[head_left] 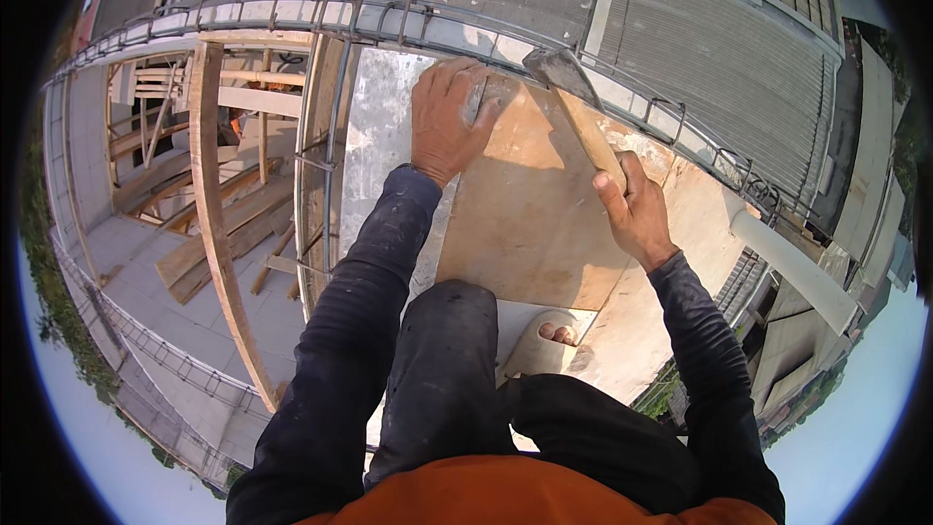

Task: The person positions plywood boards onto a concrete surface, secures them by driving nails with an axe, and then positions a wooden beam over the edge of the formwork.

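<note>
My right hand [639, 212] is closed round the wooden handle of a hammer [585, 132]. The hammer's dark metal head is raised at the far edge of a brown plywood sheet [530, 219], close to the steel bars. To its left, my left hand [452, 122] rests at the far end of the sheet, beside a pale, paint-spattered board [374, 131]. Its fingers are curled, and a small greyish patch shows between thumb and forefinger. What it grips, if anything, I cannot make out.
Tied steel reinforcing bars [408, 15] run along the far edge, with corrugated roofing [709, 68] beyond. At left, an upright timber [209, 185] stands before a lower floor with loose planks [228, 243]. A pale pipe [792, 267] lies at right. My sandalled foot [544, 345] is on the sheeting.
</note>
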Demonstrator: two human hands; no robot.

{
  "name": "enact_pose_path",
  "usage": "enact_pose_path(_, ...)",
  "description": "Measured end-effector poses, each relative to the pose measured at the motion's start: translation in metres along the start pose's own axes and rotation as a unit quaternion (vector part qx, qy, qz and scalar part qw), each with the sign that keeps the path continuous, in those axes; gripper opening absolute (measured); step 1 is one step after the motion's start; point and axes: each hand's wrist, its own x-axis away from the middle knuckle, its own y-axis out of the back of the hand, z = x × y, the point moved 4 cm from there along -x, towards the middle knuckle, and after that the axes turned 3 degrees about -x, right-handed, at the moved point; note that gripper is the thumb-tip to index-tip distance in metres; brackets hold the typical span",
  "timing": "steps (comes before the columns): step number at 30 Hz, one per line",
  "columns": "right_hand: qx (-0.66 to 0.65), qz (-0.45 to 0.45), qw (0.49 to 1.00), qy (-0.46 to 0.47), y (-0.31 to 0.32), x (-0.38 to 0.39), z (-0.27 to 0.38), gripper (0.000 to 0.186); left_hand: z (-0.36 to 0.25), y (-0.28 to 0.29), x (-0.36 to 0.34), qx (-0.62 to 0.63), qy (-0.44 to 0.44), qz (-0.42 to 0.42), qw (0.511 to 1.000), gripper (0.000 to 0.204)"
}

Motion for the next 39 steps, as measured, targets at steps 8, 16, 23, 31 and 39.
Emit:
enact_pose_path(8, -0.022, -0.013, 0.994, 0.102, -0.012, 0.007, 0.018, 0.063, 0.011, 0.002, 0.034, -0.075, 0.049, 0.094, 0.992, 0.100)
enact_pose_path(16, 0.095, 0.044, 0.994, -0.013, -0.022, -0.018, -0.009, 0.067, 0.008, 0.000, 0.031, -0.069, 0.059, 0.109, 0.990, 0.100)
enact_pose_path(23, -0.048, -0.044, 0.987, 0.146, -0.015, 0.010, 0.010, 0.069, 0.012, -0.001, 0.033, -0.082, 0.060, 0.105, 0.989, 0.099)
enact_pose_path(31, 0.040, 0.002, 0.998, 0.047, -0.016, -0.003, 0.022, 0.063, 0.013, 0.000, 0.035, -0.082, 0.052, 0.092, 0.991, 0.100)
enact_pose_path(39, 0.124, 0.040, 0.991, -0.017, -0.016, -0.018, -0.006, 0.077, 0.010, -0.003, 0.027, -0.076, 0.047, 0.089, 0.992, 0.098)
